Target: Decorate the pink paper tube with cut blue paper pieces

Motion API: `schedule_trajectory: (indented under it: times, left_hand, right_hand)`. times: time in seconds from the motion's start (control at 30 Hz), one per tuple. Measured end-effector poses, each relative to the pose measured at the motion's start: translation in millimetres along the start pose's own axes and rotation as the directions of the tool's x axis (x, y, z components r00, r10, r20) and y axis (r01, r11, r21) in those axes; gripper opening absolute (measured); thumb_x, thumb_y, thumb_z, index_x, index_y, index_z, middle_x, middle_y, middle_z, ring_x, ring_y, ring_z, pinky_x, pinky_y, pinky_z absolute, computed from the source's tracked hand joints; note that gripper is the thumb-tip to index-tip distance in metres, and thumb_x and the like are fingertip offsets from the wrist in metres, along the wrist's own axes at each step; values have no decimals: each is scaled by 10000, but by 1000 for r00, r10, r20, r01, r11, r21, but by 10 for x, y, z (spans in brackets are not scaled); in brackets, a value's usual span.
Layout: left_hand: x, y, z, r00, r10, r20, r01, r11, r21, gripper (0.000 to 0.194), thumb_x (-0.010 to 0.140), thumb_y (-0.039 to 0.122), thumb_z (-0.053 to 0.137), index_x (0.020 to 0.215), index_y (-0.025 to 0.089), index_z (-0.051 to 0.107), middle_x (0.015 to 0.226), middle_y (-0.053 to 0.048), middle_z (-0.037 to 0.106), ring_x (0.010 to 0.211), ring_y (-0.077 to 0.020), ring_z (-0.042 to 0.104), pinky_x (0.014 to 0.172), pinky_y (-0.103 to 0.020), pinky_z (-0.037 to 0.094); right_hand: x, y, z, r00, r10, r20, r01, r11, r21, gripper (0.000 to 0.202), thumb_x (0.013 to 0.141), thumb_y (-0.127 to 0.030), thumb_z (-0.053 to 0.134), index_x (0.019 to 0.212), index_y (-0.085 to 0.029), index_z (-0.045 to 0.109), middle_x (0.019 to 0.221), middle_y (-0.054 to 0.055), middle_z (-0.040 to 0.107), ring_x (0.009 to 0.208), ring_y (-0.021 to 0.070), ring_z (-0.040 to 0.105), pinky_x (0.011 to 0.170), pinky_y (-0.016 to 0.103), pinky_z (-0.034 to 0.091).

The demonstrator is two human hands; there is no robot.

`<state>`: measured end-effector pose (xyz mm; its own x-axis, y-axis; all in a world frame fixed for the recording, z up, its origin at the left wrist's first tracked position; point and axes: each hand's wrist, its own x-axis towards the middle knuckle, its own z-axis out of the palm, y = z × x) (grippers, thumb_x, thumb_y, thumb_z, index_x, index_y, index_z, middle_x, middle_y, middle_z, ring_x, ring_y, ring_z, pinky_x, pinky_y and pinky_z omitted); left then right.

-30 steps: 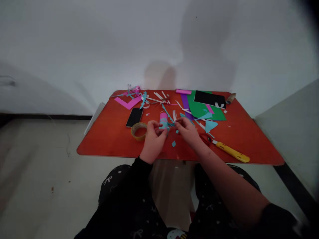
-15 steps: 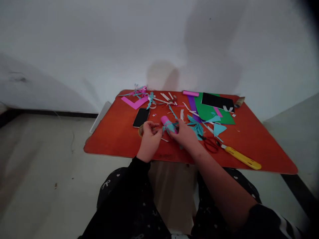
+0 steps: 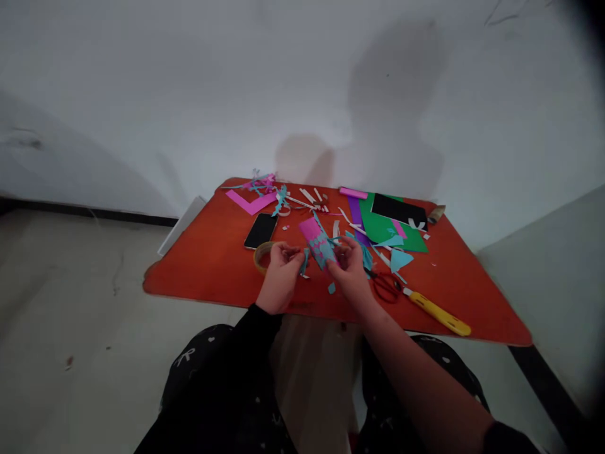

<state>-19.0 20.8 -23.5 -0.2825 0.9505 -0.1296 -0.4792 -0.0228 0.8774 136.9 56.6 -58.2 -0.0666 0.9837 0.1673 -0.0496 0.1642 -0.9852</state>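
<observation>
Over the front of the red table (image 3: pixel 208 265), my right hand (image 3: pixel 348 261) is closed on a pink paper tube (image 3: pixel 309 230) patterned with blue pieces. The tube leans up and to the left. My left hand (image 3: pixel 283 268) is just left of it, its fingertips pinched on a small blue paper piece (image 3: pixel 305 260). A yellow tape roll (image 3: pixel 259 257) lies beside my left hand, partly hidden by it. Below the tube, a small blue scrap (image 3: pixel 331 288) rests on the table.
A phone (image 3: pixel 261 231) lies left. Dark-handled scissors (image 3: pixel 387 287) and a yellow cutter (image 3: pixel 439 313) are right. Behind them are green paper (image 3: pixel 378 221), a black tablet-like slab (image 3: pixel 399 210) and blue scraps (image 3: pixel 401 260). A pink paper frame piece (image 3: pixel 253 203) lies back left.
The tube has turned so its blue-patterned side shows more. My left hand has moved slightly away from it, uncovering the tape roll. The camera view has shifted.
</observation>
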Motion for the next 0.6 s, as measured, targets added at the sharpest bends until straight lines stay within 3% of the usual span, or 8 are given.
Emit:
schedule_trajectory:
  times: [0.23,0.43,0.6]
  left_hand:
    - [29,-54,77,1000,-23,-4,22,999,-41,510,719,228,818,1002,253,394,972,14,586,765,-105,619,658,-227,493]
    - [-2,-2,115,996,-90,12,91,991,-99,559,678,226,843,1009,257,393,966,29,583,751,-93,629,674,-231,498]
    - [4,-16,117,996,-88,-4,87,990,-109,555,675,219,842,1006,257,398,951,33,587,748,-91,620,701,-239,496]
  right_hand:
    - [-75,-31,38,998,-38,-47,38,999,3,747,789,-397,703,1422,-298,320,1180,76,510,1078,235,602,921,393,554]
    - [-70,-87,-4,998,16,-67,-10,996,88,674,789,-383,728,1351,-304,365,1169,59,520,963,200,615,789,335,556]
    - [-77,-86,-5,998,4,-66,3,994,108,644,775,-386,762,1298,-309,394,1149,41,538,930,184,620,777,316,547]
